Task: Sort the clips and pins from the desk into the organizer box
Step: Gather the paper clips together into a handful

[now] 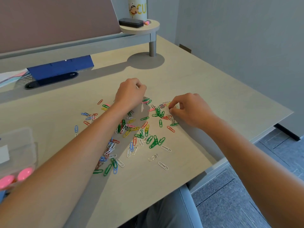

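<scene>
Matte beige desk [189, 76], glossy wire clips [144, 129]

A small round raised shelf [144, 27] stands on a grey metal post [152, 48] at the far edge of the desk. On it lie a black rectangular case [131, 23] and, just beside it, a few small pink bits [146, 22] (too small to tell what) — behind them a white cylindrical cup with a cartoon print [137, 8]. A dark blue flat box [60, 66] sits far left — white and pink papers [12, 76] beside it.
</scene>
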`<state>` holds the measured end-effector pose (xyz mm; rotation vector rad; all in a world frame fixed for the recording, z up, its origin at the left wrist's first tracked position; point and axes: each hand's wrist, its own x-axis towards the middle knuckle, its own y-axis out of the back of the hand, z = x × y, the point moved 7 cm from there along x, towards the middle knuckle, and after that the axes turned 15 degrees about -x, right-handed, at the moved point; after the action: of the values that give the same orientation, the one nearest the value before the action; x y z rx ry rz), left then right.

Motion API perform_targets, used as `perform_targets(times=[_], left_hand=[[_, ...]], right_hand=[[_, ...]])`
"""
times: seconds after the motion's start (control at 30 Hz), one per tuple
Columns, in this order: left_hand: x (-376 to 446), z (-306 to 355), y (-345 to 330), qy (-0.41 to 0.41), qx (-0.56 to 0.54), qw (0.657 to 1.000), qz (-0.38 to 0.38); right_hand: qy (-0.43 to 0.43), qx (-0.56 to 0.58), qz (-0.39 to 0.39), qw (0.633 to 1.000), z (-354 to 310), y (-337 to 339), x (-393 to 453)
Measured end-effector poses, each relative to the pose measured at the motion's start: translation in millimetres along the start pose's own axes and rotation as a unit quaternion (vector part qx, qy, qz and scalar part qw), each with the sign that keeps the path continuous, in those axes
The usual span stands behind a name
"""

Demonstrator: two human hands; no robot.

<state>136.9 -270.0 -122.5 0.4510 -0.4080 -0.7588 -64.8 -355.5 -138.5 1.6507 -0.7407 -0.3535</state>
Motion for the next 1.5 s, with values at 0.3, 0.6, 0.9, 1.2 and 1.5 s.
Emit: perform_targets(times=[0.3, 0.6, 0.9, 1.2, 1.5], left_hand=[[-30.9, -8.2, -8.4, 0.24, -0.389, 0.889, -0.012], [-49.6, -13.1, -28.9, 0.328, -0.555, 0.762, -0.071], [-57.5, -11.1, -24.4, 0.336, -0.58, 0.739, -0.062], [-64.4, -7.4, -26.7, 0.343, -0.595, 0.725, -0.059], [-52.7, 0.8, -24.4, 0.228, -0.382, 0.895, -0.037]], right_hand=[[0.085, -0.133, 0.043, 0.987, -16.5, -9.7, 1.6], [0.079, -0.092, 0.025, 0.992, -16.3, -10.8, 13.4], [0.038, -0.008, 0.003, 0.999, -22.0, -5.9, 21.3], [-0.179, 0.6, -0.181, 0.759, -18.7, -21.1, 7.8], [-0.218, 0.776, -0.216, 0.551, -18.7, -25.9, -3.7]])
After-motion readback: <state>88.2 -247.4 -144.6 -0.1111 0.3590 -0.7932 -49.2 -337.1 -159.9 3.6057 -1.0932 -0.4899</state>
